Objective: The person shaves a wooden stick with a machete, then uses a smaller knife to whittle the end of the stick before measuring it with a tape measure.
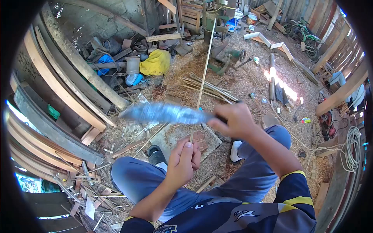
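My left hand [184, 159] is closed round the lower end of a long thin strip [203, 79], which rises away from me, slightly tilted. In my right hand [234, 118] is the dark handle of a broad knife [165, 113]. Motion blurs its wide blade, which points left and crosses the strip just above my left hand; whether the two touch I cannot tell. Beyond the knife, a bundle of similar thin strips [211, 88] lies on the littered ground.
Between my knees is a flat slab [210, 140]. Long boards [58, 79] lean at the left. A yellow cloth [156, 63] lies among scraps ahead, beside a green machine [223, 58]. Coiled rope [351, 149] hangs at the right; a zigzag white piece [268, 41] lies further back.
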The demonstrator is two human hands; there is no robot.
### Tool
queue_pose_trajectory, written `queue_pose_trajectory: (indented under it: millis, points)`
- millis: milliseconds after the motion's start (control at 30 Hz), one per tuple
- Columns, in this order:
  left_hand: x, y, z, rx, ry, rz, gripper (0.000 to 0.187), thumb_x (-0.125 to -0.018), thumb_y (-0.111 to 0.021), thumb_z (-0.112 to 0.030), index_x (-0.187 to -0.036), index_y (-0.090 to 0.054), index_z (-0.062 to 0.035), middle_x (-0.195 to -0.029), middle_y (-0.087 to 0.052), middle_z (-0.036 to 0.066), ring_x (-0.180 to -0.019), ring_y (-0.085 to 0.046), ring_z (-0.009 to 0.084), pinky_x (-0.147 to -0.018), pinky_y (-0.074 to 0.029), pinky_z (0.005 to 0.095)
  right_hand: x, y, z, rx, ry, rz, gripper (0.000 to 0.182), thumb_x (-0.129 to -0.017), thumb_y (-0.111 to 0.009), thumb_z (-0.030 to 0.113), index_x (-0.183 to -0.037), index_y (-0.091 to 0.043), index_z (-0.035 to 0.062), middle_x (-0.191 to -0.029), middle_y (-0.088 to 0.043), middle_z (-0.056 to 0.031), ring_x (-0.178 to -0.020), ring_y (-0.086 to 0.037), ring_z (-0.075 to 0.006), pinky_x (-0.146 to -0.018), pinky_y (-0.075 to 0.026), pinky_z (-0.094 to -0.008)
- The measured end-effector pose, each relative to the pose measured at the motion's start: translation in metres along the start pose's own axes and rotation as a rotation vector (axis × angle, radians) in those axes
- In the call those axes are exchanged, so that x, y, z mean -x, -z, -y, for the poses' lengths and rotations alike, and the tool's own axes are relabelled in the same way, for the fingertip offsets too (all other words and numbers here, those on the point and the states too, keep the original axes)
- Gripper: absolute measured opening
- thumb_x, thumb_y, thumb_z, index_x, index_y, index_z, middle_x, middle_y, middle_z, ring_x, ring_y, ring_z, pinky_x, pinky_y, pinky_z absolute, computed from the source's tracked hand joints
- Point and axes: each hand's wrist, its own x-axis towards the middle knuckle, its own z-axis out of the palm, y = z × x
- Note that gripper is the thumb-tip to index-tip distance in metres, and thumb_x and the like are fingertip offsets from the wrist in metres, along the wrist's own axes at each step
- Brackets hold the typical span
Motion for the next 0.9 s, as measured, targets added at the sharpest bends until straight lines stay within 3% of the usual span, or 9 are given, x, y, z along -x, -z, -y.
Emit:
queue_pose_trajectory:
  millis: [133, 267, 300, 433, 667, 833, 900]
  points:
    - [-0.004, 0.003, -0.001, 0.011, 0.007, -0.012, 0.03, -0.113, -0.033, -0.027, -0.093, -0.045, -0.0077, -0.055, -0.034, -0.003, -0.045, -0.026, 0.0074, -0.045, -0.022, 0.0285, -0.004, -0.004, 0.009, 0.009, 0.192, 0.019, 0.046, -0.09, -0.072, 0.053, -0.072, -0.061, 0.0127, -0.06, -0.061, -0.0081, -0.054, -0.064, -0.0282, -0.05, -0.047, -0.0406]
    - [-0.004, 0.001, 0.001, 0.066, 0.056, 0.024, 0.031, -0.114, -0.033, -0.028, -0.092, -0.044, -0.0081, -0.054, -0.033, -0.002, -0.044, -0.025, 0.0086, -0.044, -0.022, 0.0291, -0.015, -0.004, -0.011, 0.09, -0.118, -0.079, 0.048, -0.091, -0.07, 0.056, -0.073, -0.063, 0.0125, -0.06, -0.061, -0.0079, -0.053, -0.064, -0.029, -0.05, -0.048, -0.0409]
    - [-0.004, 0.002, 0.004, 0.084, 0.055, 0.036, 0.031, -0.114, -0.033, -0.028, -0.092, -0.044, -0.0081, -0.053, -0.033, -0.002, -0.044, -0.025, 0.0088, -0.044, -0.022, 0.0293, -0.012, -0.002, -0.011, 0.079, -0.116, -0.035, 0.047, -0.091, -0.07, 0.055, -0.073, -0.062, 0.0122, -0.059, -0.061, -0.0083, -0.053, -0.064, -0.029, -0.049, -0.048, -0.041]
    - [-0.01, 0.005, 0.004, 0.163, 0.055, 0.03, 0.032, -0.114, -0.033, -0.029, -0.092, -0.043, -0.0086, -0.052, -0.031, -0.002, -0.043, -0.025, 0.0096, -0.043, -0.022, 0.0294, 0.0, -0.002, 0.015, 0.017, 0.204, 0.069, 0.047, -0.089, -0.072, 0.055, -0.073, -0.062, 0.0121, -0.058, -0.06, -0.0079, -0.051, -0.063, -0.029, -0.048, -0.047, -0.0413]
    - [-0.012, 0.005, 0.005, 0.15, 0.048, 0.026, 0.029, -0.114, -0.032, -0.027, -0.093, -0.044, -0.01, -0.056, -0.035, -0.002, -0.047, -0.028, 0.0074, -0.045, -0.021, 0.0283, -0.008, -0.003, -0.007, 0.111, -0.015, -0.013, 0.049, -0.09, -0.071, 0.057, -0.073, -0.063, 0.0122, -0.059, -0.06, -0.0082, -0.051, -0.063, -0.0289, -0.049, -0.047, -0.0422]
    - [-0.01, 0.003, 0.006, 0.101, -0.011, 0.045, 0.029, -0.114, -0.032, -0.027, -0.093, -0.043, -0.0098, -0.056, -0.035, -0.002, -0.046, -0.028, 0.0075, -0.045, -0.021, 0.0283, -0.005, -0.005, 0.0, 0.042, 0.205, 0.002, 0.049, -0.092, -0.068, 0.059, -0.075, -0.065, 0.0126, -0.059, -0.061, -0.0086, -0.051, -0.063, -0.03, -0.049, -0.049, -0.0421]
    - [-0.009, 0.004, 0.005, 0.137, 0.014, 0.039, 0.029, -0.114, -0.032, -0.027, -0.092, -0.043, -0.0099, -0.055, -0.035, -0.002, -0.046, -0.028, 0.0078, -0.045, -0.022, 0.0286, -0.013, -0.005, -0.02, 0.063, -0.008, -0.037, 0.049, -0.091, -0.069, 0.059, -0.075, -0.065, 0.0124, -0.06, -0.061, -0.0089, -0.052, -0.064, -0.0299, -0.05, -0.049, -0.0419]
